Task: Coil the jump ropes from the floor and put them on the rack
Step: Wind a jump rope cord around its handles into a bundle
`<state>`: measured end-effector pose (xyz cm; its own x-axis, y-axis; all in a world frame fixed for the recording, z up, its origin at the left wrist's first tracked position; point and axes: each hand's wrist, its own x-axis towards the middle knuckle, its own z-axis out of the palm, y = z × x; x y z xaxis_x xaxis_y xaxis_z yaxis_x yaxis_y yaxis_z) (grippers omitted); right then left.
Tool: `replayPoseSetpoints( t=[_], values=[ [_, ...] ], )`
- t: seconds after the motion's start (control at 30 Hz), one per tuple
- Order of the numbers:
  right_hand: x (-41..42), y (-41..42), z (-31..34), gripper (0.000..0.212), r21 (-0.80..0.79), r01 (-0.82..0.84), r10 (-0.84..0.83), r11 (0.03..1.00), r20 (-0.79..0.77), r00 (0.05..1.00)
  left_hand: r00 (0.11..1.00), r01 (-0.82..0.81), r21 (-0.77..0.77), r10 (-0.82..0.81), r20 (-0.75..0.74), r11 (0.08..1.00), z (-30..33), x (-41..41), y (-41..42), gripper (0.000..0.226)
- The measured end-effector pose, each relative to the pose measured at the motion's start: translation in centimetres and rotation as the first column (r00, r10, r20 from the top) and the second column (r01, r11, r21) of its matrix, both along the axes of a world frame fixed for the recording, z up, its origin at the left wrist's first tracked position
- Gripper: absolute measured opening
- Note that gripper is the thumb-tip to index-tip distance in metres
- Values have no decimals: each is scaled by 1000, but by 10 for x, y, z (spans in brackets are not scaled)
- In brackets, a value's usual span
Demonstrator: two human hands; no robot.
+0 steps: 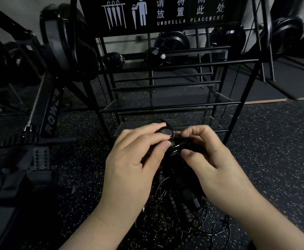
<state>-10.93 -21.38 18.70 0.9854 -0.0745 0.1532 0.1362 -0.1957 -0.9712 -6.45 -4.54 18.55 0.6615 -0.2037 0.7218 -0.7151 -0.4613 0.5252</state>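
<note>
My left hand [133,159] grips a black jump-rope handle [166,132] with a shiny rounded end, held in front of the rack's lowest shelf. My right hand [209,157] pinches the same rope right beside it, fingers closed on a dark ringed part [176,149]. Thin black rope strands hang down from both hands. More jump ropes [187,210] lie tangled on the speckled floor below my wrists, with beaded handles showing. The black wire rack [176,105] stands straight ahead, with several horizontal bars and an "UMBRELLA PLACEMENT" sign on top.
A rowing machine [44,112] marked ROWER stands on the left, its footplates near my left arm. Round black weights [172,44] rest behind the rack. More gym frames [266,51] stand at the right. Speckled black rubber floor [274,141] spreads right of the rack.
</note>
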Motion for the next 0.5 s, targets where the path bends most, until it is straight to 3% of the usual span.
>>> replayPoseSetpoints(
  t=[0.37,0.5],
  values=[
    [4,2,-2,2,-159,-11,14,987,20,1000,992,78,173,-60,-109,982,-4,7,8,24],
    [5,4,-7,1,-233,38,-45,972,-23,999,971,109,216,-57,-232,970,-4,8,10,27]
  ],
)
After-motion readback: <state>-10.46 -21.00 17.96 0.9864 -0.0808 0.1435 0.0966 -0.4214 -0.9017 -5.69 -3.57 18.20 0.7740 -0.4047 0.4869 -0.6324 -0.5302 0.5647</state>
